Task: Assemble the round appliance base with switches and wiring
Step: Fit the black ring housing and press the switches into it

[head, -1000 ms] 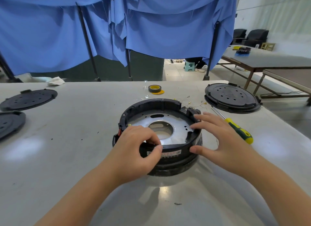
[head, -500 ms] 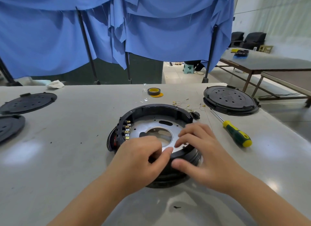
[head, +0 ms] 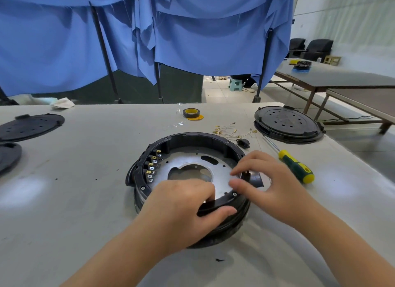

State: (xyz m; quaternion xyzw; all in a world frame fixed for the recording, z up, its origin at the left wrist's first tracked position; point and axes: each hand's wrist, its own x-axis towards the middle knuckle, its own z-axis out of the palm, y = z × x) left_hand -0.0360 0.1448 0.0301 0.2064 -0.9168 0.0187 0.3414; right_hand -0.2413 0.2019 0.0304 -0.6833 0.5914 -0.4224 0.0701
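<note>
Screwdriver (head: 296,166), wires (head: 233,131) nr base (head: 192,139).

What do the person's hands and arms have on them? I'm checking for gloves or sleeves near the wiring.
Nothing visible: the left hand and right hand are bare, without gloves, rings or a watch. Both forearms are uncovered to the frame's edge, with no sleeve showing.

Two bare forearms showing, left hand (head: 181,209) and right hand (head: 271,186) wearing no gloves, sleeves or rings
</note>
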